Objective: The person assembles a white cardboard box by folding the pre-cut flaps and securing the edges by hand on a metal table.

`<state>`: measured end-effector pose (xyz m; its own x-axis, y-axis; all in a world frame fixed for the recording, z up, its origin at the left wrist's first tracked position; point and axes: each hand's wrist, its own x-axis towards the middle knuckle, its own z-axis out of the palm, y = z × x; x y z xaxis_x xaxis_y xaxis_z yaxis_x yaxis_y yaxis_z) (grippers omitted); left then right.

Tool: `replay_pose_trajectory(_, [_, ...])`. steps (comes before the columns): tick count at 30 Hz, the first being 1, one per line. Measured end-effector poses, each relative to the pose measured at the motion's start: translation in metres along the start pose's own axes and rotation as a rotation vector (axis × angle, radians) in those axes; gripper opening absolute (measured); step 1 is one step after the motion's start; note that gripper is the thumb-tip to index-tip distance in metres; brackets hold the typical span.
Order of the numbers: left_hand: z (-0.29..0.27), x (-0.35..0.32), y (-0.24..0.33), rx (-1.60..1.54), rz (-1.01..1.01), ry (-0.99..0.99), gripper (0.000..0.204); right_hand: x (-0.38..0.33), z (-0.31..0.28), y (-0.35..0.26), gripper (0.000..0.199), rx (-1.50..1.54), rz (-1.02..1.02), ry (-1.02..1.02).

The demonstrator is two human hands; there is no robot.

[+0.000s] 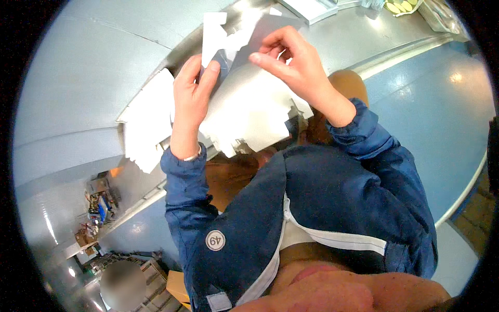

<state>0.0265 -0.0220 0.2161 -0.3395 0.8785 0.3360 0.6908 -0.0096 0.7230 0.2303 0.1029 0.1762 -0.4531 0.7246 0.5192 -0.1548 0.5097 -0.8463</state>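
A card box blank [262,34], grey on the face toward me and with white cut-out flaps, is held up at the metal bench. My left hand [195,86] grips its folded darker corner between thumb and fingers. Over the right part of the grey panel is my right hand [296,60], its thumb stretched out and its fingers bent, with a gap between them; whether the fingertips touch the card I cannot tell. Beneath both hands, a pile of white card blanks [254,114] with notched edges lies across my lap.
More white blanks [148,119] are stacked left of my left arm. The metal bench [358,41] curves along the far side, with a pale flat box [312,8] and a clear bag [442,15] on it. A blurred person [123,286] shows at the lower left.
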Motion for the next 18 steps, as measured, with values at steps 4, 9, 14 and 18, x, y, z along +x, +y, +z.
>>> replay_pose_trajectory(4, [0.003, -0.012, 0.043, -0.239, -0.083, 0.066, 0.023, 0.022, 0.005, -0.023, 0.039, -0.069, -0.065, -0.064])
replay_pose_trajectory(9, [0.017, -0.019, 0.061, -0.625, -0.222, 0.112, 0.029, 0.026, 0.006, -0.036, 0.045, -0.07, -0.053, -0.152])
replay_pose_trajectory(14, [0.023, -0.027, 0.05, -0.945, -0.319, 0.063, 0.05, 0.024, 0.01, -0.038, 0.041, -0.017, -0.069, -0.186])
replay_pose_trajectory(18, [0.024, -0.029, 0.058, -0.909, -0.234, 0.097, 0.062, 0.028, 0.004, -0.053, 0.037, -0.018, -0.058, -0.292])
